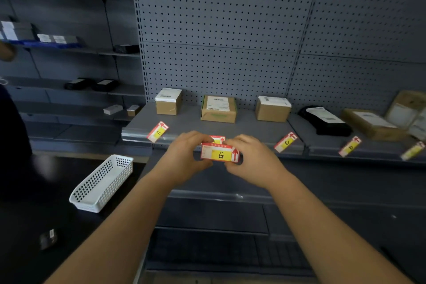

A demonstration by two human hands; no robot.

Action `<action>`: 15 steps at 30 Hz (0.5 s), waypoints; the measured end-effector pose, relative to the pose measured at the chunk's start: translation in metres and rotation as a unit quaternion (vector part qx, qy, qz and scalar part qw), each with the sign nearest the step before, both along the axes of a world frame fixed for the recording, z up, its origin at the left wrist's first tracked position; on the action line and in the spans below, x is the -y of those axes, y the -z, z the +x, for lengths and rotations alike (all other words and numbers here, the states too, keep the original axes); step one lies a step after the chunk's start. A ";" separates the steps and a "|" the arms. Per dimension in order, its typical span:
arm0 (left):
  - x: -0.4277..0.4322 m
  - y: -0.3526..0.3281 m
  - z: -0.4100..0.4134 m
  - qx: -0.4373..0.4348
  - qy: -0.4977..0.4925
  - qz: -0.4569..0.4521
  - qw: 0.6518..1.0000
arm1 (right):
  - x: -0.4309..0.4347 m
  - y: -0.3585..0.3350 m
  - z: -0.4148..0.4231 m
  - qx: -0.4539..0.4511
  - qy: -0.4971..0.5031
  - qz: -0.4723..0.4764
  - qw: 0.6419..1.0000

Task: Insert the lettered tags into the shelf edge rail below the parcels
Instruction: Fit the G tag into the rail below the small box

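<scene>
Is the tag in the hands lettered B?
No, the tag pinched between the left hand and the right hand reads G.

Both bare forearms stretch forward and angle in toward each other. The left hand [187, 155] and right hand [252, 160] sit knuckles-up, pretty much mirror images (thumbs tucked underneath, as far as I can see). Their fingers [199, 138] are curled, each hand pinching one end of the G tag [220, 155].

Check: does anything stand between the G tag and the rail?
Yes: directly behind the G tag, which the left hand and right hand hold, another tag appears to sit in the rail below the middle parcel. Bare rail shows either side.
</scene>
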State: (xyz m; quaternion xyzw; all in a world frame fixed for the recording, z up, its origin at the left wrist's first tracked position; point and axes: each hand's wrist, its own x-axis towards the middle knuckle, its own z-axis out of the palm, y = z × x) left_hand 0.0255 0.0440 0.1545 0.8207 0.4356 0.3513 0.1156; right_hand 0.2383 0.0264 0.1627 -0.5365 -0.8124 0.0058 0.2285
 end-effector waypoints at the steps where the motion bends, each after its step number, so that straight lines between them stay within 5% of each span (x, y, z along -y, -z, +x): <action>1: 0.006 0.000 0.004 -0.008 0.003 0.013 1.000 | 0.008 -0.001 0.004 0.001 -0.001 -0.001 1.000; 15: 0.061 -0.001 0.169 -0.048 0.050 0.067 0.995 | 0.088 0.008 0.163 -0.061 0.056 0.001 0.997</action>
